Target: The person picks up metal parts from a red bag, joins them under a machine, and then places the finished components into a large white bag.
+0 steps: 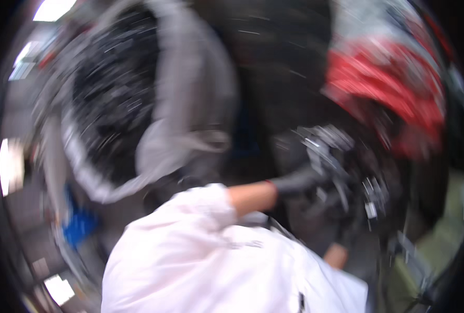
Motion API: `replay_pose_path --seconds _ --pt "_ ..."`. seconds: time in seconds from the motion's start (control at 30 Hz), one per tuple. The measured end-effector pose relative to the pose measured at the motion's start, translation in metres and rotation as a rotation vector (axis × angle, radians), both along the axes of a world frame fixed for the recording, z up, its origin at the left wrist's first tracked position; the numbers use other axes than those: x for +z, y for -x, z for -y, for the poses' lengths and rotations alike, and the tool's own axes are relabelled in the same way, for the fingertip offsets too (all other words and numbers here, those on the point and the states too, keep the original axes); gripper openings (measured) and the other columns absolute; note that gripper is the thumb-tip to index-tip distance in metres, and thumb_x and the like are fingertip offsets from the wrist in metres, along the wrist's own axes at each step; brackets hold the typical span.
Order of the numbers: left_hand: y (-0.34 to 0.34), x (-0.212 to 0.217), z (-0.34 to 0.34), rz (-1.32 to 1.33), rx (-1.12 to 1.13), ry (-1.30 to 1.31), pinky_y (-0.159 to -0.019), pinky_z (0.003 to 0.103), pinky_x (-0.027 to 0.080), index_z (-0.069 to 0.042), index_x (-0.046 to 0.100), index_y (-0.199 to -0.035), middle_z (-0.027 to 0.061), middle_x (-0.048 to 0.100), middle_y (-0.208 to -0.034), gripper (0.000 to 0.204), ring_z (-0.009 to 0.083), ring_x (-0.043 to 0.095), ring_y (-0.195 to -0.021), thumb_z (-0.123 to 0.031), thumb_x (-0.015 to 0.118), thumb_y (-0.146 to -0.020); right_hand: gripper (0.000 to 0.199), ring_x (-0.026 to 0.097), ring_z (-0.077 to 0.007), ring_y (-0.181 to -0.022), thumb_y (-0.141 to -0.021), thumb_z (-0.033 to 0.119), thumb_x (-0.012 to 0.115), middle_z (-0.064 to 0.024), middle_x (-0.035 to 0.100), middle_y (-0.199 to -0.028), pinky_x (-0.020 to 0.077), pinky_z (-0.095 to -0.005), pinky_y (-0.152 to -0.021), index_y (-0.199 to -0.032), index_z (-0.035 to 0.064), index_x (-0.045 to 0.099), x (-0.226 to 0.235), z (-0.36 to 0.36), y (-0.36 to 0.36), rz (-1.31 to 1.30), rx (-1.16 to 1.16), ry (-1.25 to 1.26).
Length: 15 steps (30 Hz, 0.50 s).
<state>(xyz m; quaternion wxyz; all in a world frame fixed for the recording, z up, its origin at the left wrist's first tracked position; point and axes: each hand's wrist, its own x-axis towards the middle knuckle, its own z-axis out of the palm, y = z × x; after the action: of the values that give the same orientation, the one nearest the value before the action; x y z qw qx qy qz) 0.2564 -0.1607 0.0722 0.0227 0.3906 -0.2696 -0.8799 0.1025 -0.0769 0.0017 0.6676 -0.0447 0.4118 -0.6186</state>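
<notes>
Strong motion blur smears the view. My left hand (pixel 304 181), in a dark glove, reaches rightward to a jumble of dark and shiny silvery pieces (pixel 328 148), whose kind I cannot make out. Just below these pieces is my right hand (pixel 345 224), also dark-gloved and mostly lost in the blur; a bare strip of wrist shows under it. The fingers of both hands are too smeared to read, and whether either one holds a piece is unclear. Beyond the pieces, at the upper right, lies a red and whitish plastic sack (pixel 386 73) with a dark opening facing me.
A large pale grey bag (pixel 195 88) stands open at the left, filled with small black glinting pieces (pixel 117 94). Below it at the far left is a blue object (pixel 79 227). A dark surface (pixel 279 47) extends between bag and sack. A pale greenish surface (pixel 454 224) borders the right.
</notes>
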Motion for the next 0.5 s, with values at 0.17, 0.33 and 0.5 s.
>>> replay_pose_path --seconds 0.17,0.33,0.5 --pt "0.002 0.005 -0.013 -0.317 0.197 0.291 -0.085 0.034 0.055 -0.007 0.068 -0.122 0.0043 0.071 -0.105 0.032 0.0152 0.064 -0.095 -0.028 0.069 -0.097 0.042 0.065 -0.0178 -0.116 -0.101 0.009 0.061 -0.0103 0.064 -0.134 0.0538 -0.0317 -0.098 -0.142 -0.0007 0.059 0.005 0.123 -0.161 0.242 0.554 0.225" --pt "-0.047 0.042 -0.028 -0.316 0.318 0.255 -0.084 0.034 0.056 -0.008 0.068 -0.115 0.0056 0.071 -0.099 0.03 0.0159 0.065 -0.095 -0.023 0.073 -0.09 0.042 0.064 -0.0185 -0.117 -0.101 0.01 0.061 -0.0106 0.063 -0.134 0.0536 -0.0328 -0.099 -0.142 -0.0004 0.058 0.021 0.115 -0.228 0.267 0.692 0.24" --pt "-0.071 0.056 -0.019 -0.405 0.272 0.097 -0.089 0.04 0.057 -0.011 0.064 -0.129 0.0094 0.071 -0.111 0.039 0.0228 0.068 -0.1 -0.022 0.072 -0.092 0.042 0.064 -0.0193 -0.117 -0.102 0.01 0.06 -0.0108 0.063 -0.134 0.0534 -0.0339 -0.1 -0.143 0.0 0.058 0.019 0.107 -0.258 0.23 0.722 0.264"
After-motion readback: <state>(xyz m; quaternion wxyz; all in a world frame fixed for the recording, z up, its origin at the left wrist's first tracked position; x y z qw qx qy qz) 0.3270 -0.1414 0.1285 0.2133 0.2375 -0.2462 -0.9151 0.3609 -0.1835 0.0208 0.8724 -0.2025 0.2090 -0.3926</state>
